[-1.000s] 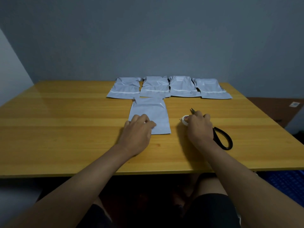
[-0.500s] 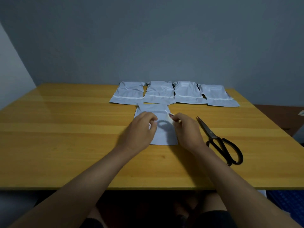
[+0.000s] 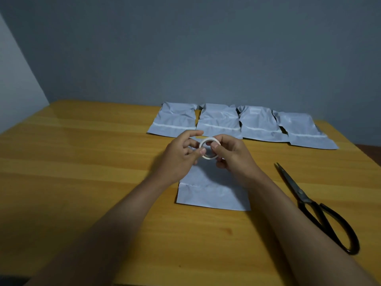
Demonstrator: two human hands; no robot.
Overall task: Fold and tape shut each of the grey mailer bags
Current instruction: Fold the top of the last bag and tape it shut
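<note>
A yellow wooden bench (image 3: 82,182) with visible grain fills the lower view, backed at 12 o'clock by a plain grey-blue wall (image 3: 185,48); a paler wall (image 3: 14,89) stands at 9 o'clock. Both hands are raised over the bench centre holding a white tape roll (image 3: 208,148): the left hand (image 3: 181,155) pinches its left edge, the right hand (image 3: 233,155) grips its right. Beneath them lies one grey mailer bag (image 3: 212,193); four more bags (image 3: 241,124) line the far edge. Black scissors (image 3: 315,209) rest at 3 o'clock.

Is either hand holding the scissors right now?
No, the scissors lie untouched on the table, while both hands grip the tape roll.
</note>
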